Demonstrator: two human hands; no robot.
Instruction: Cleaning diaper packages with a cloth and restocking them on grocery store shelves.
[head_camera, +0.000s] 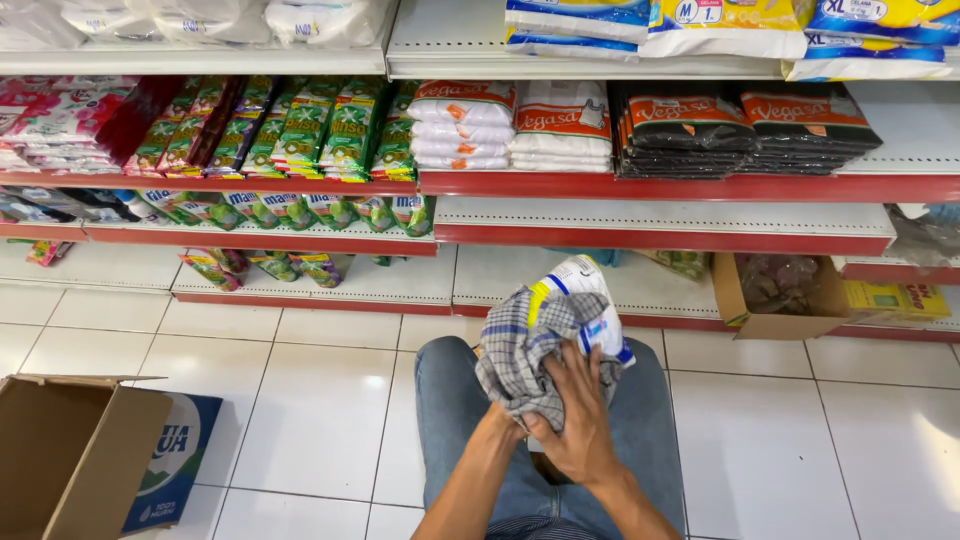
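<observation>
Checked cloth, grey with blue and white lines, is bunched against a white, blue and yellow plastic packet, and both sit above the person's jeans-clad knees. The right hand lies spread over the lower folds of the cloth, its fingers closed into the fabric in a firm grip. The left hand is mostly hidden beneath the cloth; only its wrist and forearm show, so I cannot tell how its grip stands.

At the lower left, an open brown cardboard box rests on the white tiled floor, with a blue printed carton just beside it.

Farther off, the bottom shelf carries an open cardboard box at the right and a few green sachets at the left. Above these, red-edged shelves hold rows of green packets, stacks of white folded garments and stacks of black ones. The top shelf bears blue and yellow bulk packs.
</observation>
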